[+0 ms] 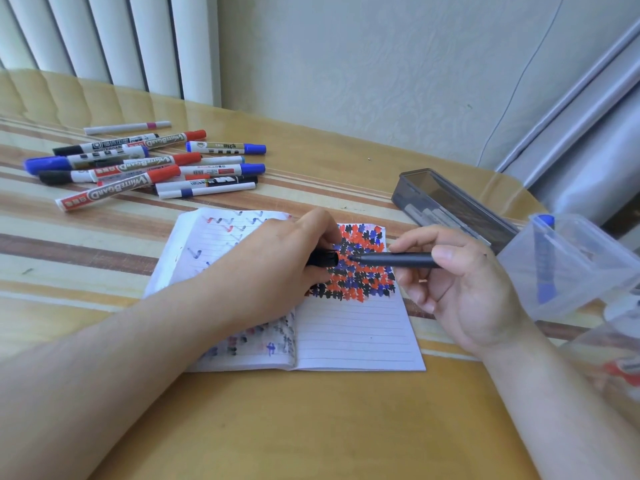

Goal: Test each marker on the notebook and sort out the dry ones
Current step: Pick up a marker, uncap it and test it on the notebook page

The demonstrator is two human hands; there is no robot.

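Head view: the black marker [394, 260] is uncapped, lying level above the open notebook [346, 327] with its tip over a red, blue and black scribble patch. The right hand [460, 285] pinches its barrel; the left hand [277, 268] fingers curl round the black cap [323, 259]. Marker pile [145, 164] on the desk [311, 427] reads "WhiteBoard".

Brightness: bright, even daylight, slightly washed out.
Glare: soft sheen on the glossy table [311, 427], strongest along its far edge, where the radiator [104, 39] is mirrored.
Shadows: faint, short, beneath the hands on the notebook [353, 334].
Distortion: wide-angle bowing; table edge and forearms curve at the borders.
Focus: centre fairly sharp; clear plastic box [571, 265] at right edge smeared, lower right corner blurred.
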